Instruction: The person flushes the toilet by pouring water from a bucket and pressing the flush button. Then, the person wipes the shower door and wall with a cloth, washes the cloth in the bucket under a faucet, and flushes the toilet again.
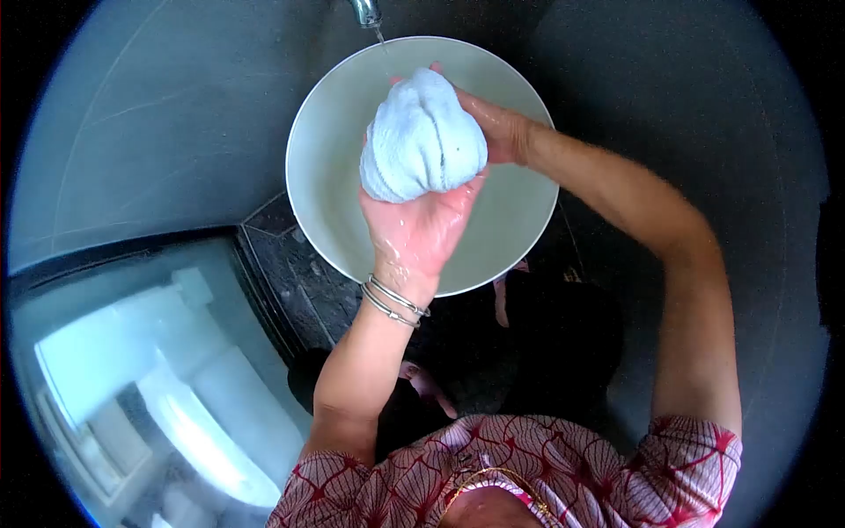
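Observation:
A wet white cloth (421, 136), bunched into a rounded bundle, is held over a wide white basin (330, 207). From below, my left hand (418, 231) supports the bundle on its upturned, wet palm, with most of its fingers hidden behind the cloth. At the bundle's far right side my right hand (493, 128) grips it; some fingertips show past its top edge. Just beyond the basin's far rim, a metal tap (366, 12) lets a thin stream of water fall.
Dark walls (695, 114) rise close on both sides. At the lower left is a glass panel (158, 378) with bright reflections. Dark floor tiles (304, 286) lie below, and my feet show beneath the basin's near edge.

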Tool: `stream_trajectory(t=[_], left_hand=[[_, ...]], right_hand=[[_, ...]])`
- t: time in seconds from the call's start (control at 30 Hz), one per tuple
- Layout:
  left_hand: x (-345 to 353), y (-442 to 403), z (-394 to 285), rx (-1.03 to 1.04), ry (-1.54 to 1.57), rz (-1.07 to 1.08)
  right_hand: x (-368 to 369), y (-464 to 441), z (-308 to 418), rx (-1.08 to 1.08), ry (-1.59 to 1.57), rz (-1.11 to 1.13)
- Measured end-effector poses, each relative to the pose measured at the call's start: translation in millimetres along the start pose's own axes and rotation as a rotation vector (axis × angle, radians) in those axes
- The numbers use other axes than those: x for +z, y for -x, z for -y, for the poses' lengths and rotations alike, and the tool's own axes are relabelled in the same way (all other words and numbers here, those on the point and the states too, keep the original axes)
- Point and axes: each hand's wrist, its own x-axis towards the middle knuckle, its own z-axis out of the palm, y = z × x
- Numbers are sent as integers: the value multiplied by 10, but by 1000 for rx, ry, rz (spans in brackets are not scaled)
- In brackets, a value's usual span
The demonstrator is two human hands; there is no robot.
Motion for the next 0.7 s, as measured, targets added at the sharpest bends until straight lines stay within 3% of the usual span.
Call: stream_trajectory(t=[0.03, 0.1, 0.17, 0.23, 0.27, 0.3, 0.37, 0.4, 0.5, 0.57, 0.67, 0.7], left_hand=[[-72, -9, 38, 19, 8, -27], [-114, 9, 50, 7, 145, -64], [-150, 44, 151, 53, 56, -64], [-132, 58, 259, -104, 292, 225], [-141, 57, 286, -60, 80, -50], [-191, 75, 301, -43, 91, -55], [-276, 165, 345, -175, 417, -13], [-362, 160, 203, -228, 364, -135], [-233, 361, 291, -253, 151, -52], [-87, 503, 339, -239, 121, -134], [124, 612, 315, -321, -154, -265], [159, 637, 337, -322, -147, -261]], right_hand=[[-101, -34, -147, 25, -22, 7], [-123, -142, -355, 44, -408, -14], [-11, -63, -394, -16, -416, -6], [69, 8, -416, -73, -638, 121], [134, 59, -466, -172, -744, 141], [169, 70, -477, -150, -747, 141], [220, 160, -478, -253, -685, 150], [188, 68, -561, -227, -785, 45], [164, 254, -517, -70, -697, -106], [313, 394, -408, -82, -611, -195], [415, 395, -188, 115, -356, -316], [450, 417, -107, 90, -155, -331]])
